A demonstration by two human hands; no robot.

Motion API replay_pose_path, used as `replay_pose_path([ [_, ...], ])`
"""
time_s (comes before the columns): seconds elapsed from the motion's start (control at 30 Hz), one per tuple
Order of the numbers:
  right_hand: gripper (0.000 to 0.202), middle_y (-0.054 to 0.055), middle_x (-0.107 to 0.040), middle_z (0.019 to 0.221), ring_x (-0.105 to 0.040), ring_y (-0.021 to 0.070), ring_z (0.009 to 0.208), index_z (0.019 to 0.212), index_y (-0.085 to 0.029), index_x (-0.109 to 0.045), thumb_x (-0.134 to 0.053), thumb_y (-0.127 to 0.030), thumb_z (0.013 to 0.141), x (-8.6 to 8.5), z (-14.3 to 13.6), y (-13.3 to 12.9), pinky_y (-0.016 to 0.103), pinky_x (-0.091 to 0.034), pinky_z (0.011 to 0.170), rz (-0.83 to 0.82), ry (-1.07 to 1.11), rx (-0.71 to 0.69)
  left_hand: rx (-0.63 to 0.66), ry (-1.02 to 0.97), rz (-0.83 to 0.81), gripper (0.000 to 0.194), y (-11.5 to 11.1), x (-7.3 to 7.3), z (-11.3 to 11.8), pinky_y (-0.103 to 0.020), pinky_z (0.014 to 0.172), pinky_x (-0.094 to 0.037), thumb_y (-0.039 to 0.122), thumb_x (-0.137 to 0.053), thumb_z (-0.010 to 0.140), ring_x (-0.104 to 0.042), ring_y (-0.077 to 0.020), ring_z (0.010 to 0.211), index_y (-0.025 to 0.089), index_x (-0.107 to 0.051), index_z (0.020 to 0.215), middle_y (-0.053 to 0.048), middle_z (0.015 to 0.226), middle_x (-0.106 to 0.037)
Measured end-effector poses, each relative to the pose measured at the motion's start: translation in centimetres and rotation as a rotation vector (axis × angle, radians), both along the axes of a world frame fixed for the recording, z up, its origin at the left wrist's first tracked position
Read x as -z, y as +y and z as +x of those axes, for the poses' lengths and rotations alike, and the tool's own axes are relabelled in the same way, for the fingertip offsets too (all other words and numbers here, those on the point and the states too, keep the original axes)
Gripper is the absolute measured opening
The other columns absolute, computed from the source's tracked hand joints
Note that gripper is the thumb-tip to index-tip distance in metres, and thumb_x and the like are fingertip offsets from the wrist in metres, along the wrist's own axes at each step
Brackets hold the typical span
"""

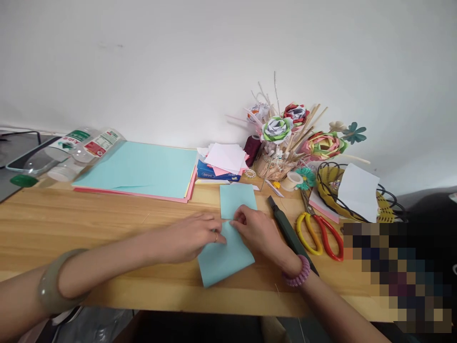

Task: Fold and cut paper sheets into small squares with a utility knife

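While the right hand (260, 229) pinches the blue paper's (224, 264) edge in a narrow grip, the left hand (196, 238) rests its fingers on it, its grip hard to tell. That paper lies mid-desk (107, 214), left of the scissors (311, 212). Two plastic bottles (81, 152) wear green, red and white labels (101, 144); their print, like the blue box's (211, 172) white lettering, is too blurred to read.

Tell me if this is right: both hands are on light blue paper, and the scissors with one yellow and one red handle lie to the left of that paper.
The side is wrong: the head view shows the scissors lying to the right of the light blue paper that the left hand and right hand are on.
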State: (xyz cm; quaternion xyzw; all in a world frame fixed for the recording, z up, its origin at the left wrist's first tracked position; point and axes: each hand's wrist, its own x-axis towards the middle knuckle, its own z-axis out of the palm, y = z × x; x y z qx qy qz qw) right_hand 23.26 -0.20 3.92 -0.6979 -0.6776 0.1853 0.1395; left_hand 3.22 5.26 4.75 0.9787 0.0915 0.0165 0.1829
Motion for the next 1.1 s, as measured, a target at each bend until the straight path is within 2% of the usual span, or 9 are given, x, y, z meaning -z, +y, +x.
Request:
replay_pose_path([
  [0.1, 0.007, 0.000, -0.067, 0.072, -0.058, 0.0151, 0.065, 0.078, -0.021, -0.061, -0.058, -0.025, 0.083, 0.2, 0.1, 0.1, 0.025, -0.033, 0.054, 0.042, -0.028, -0.018, 0.031, 0.029, -0.070, 0.047, 0.4, -0.7, 0.8, -0.028, 0.087, -0.044, -0.005, -0.045, 0.072, -0.058, -0.0197, 0.099, 0.019, -0.063, 0.108, -0.005, 0.102, -0.063],
  [0.2, 0.013, 0.000, -0.067, 0.071, -0.059, 0.0152, 0.063, 0.074, -0.021, -0.062, -0.056, -0.024, 0.085, 0.2, 0.3, -0.4, 0.026, -0.035, 0.055, 0.124, -0.058, -0.039, 0.052, 0.024, -0.069, 0.033, 0.6, -0.8, 1.3, -0.026, 0.080, -0.045, 0.001, -0.048, 0.078, -0.059, -0.0187, 0.094, 0.020, -0.062, 0.101, -0.004, 0.099, -0.064],
  [0.33, 0.027, 0.008, -0.069, 0.087, -0.062, 0.0201, 0.082, 0.090, -0.017, -0.065, -0.039, -0.025, 0.094, 0.3, -0.2, -3.5, 0.034, -0.044, 0.074, 0.319, -0.085, -0.072, 0.072, 0.027, -0.018, 0.028, 0.9, -0.2, 1.2, -0.028, 0.083, -0.045, 0.005, -0.052, 0.079, -0.058, -0.0210, 0.097, 0.019, -0.060, 0.102, -0.005, 0.101, -0.062],
  [0.4, 0.031, 0.010, -0.069, 0.095, -0.062, 0.0208, 0.089, 0.099, -0.017, -0.065, -0.036, -0.027, 0.096, 0.8, -1.1, -5.8, 0.036, -0.047, 0.080, 0.383, -0.077, -0.162, 0.069, 0.021, -0.029, 0.030, 1.2, 0.1, 1.0, -0.029, 0.087, -0.044, 0.006, -0.052, 0.080, -0.057, -0.0213, 0.101, 0.019, -0.058, 0.106, -0.006, 0.107, -0.060],
  [0.5, 0.034, 0.010, -0.067, 0.113, -0.060, 0.0225, 0.106, 0.115, -0.016, -0.061, -0.044, -0.037, 0.094, 2.0, -2.5, -8.5, 0.040, -0.046, 0.094, 0.443, -0.105, -0.364, 0.102, 0.000, -0.106, 0.033, 1.7, 0.5, 0.8, -0.030, 0.095, -0.041, 0.007, -0.052, 0.082, -0.053, -0.0211, 0.112, 0.022, -0.055, 0.111, -0.007, 0.121, -0.056],
  [0.6, 0.051, 0.012, -0.058, 0.128, -0.051, 0.0244, 0.121, 0.128, -0.013, -0.053, -0.051, -0.046, 0.089, 3.2, -3.1, -9.8, 0.042, -0.042, 0.102, 0.394, -0.189, -0.458, 0.130, -0.008, -0.178, 0.033, 2.2, 0.8, 0.9, -0.031, 0.101, -0.037, 0.008, -0.053, 0.082, -0.046, -0.0219, 0.124, 0.022, -0.056, 0.111, -0.007, 0.133, -0.050],
  [0.8, 0.072, 0.013, -0.035, 0.147, -0.025, 0.0262, 0.138, 0.140, -0.012, -0.038, -0.053, -0.055, 0.085, 4.2, -2.2, -10.6, 0.044, -0.032, 0.109, 0.275, -0.254, -0.532, 0.114, 0.056, -0.272, 0.037, 2.6, 0.5, 1.3, -0.027, 0.102, -0.036, 0.004, -0.055, 0.076, -0.047, -0.0208, 0.124, 0.021, -0.058, 0.108, -0.007, 0.136, -0.048],
  [0.93, 0.086, 0.016, -0.021, 0.152, -0.011, 0.0304, 0.140, 0.147, -0.021, -0.027, -0.051, -0.067, 0.078, 4.2, -1.7, -10.9, 0.050, -0.027, 0.109, 0.217, -0.226, -0.595, 0.137, 0.066, -0.266, 0.037, 2.6, 0.0, 1.3, -0.027, 0.100, -0.037, 0.004, -0.053, 0.078, -0.047, -0.0207, 0.124, 0.022, -0.057, 0.110, -0.007, 0.136, -0.047],
  [1.1, 0.096, 0.019, -0.007, 0.153, -0.008, 0.0374, 0.139, 0.146, -0.033, -0.026, -0.057, -0.076, 0.065, 3.8, -1.6, -10.8, 0.058, -0.024, 0.106, 0.168, -0.128, -0.626, 0.129, 0.053, -0.201, 0.036, 2.0, -0.3, 1.3, -0.028, 0.096, -0.040, 0.005, -0.056, 0.077, -0.052, -0.0235, 0.118, 0.021, -0.058, 0.109, -0.007, 0.134, -0.050],
])
